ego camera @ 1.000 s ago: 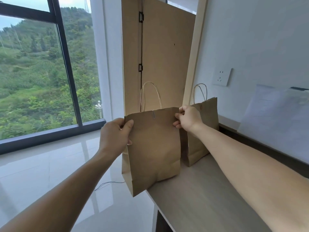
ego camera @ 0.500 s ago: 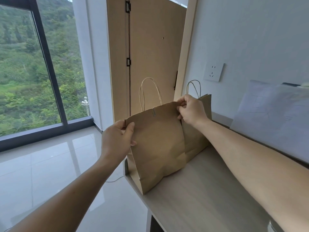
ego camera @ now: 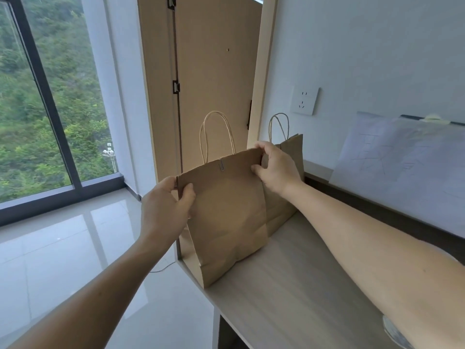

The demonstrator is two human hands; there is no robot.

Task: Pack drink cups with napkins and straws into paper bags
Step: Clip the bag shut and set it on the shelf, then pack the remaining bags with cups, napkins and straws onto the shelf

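Note:
A brown paper bag with twisted handles stands at the left end of the wooden table, its folded top held closed by a paper clip. My left hand pinches the bag's top left corner. My right hand pinches its top right corner. A second brown paper bag stands right behind it against the wall, partly hidden by the first bag and my right hand. What either bag holds is hidden.
The table's left edge drops to a glossy tiled floor. A wooden door stands behind the bags. A wall socket and a pale sheet leaning on the wall are to the right. A window fills the left.
Both hands have carried the clipped bag rightward and set it down on the table's left end, in front of the second bag. The view has shifted closer.

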